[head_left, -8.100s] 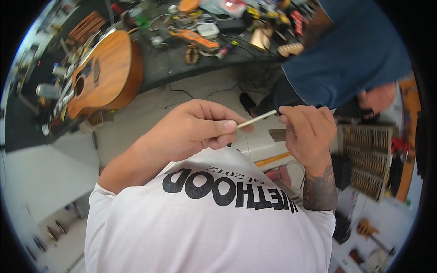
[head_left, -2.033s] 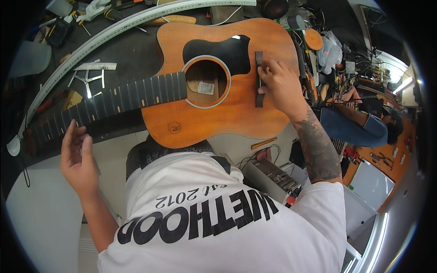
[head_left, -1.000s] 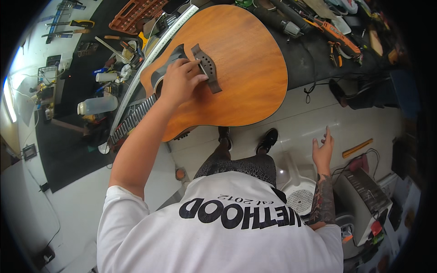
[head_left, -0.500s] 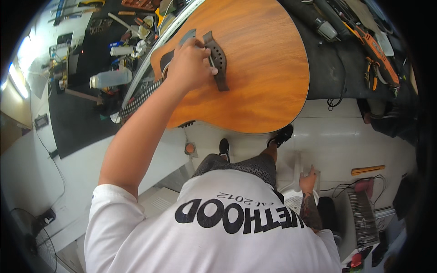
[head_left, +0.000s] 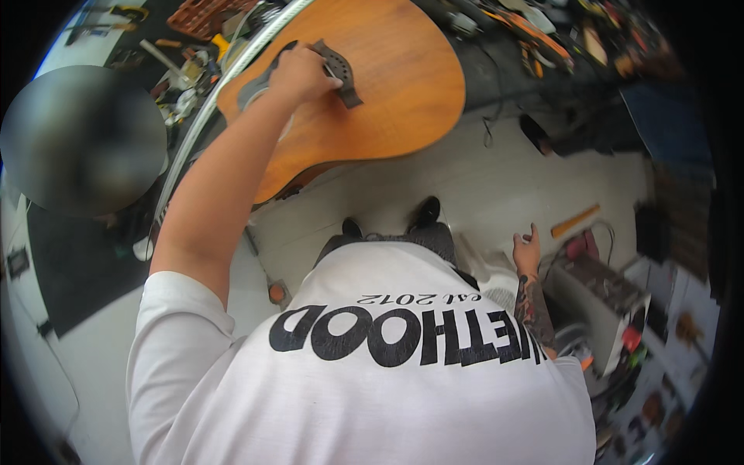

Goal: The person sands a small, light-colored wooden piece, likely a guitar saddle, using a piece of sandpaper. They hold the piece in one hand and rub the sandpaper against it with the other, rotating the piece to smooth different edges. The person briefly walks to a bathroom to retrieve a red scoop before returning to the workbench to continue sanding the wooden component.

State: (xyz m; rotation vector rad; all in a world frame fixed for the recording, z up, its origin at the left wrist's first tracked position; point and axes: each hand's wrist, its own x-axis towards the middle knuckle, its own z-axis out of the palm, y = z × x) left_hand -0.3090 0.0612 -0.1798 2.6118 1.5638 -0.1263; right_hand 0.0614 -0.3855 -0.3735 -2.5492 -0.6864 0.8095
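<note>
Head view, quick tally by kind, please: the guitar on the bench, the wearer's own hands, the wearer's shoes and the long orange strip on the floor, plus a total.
Guitar: 1
Hands: 2 (left hand at the bridge, right hand apart from the guitar)
Black shoes: 2
Orange strip: 1
Total: 6

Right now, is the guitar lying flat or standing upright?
The guitar lies flat, face up: its broad top and dark bridge face the head camera.
</note>
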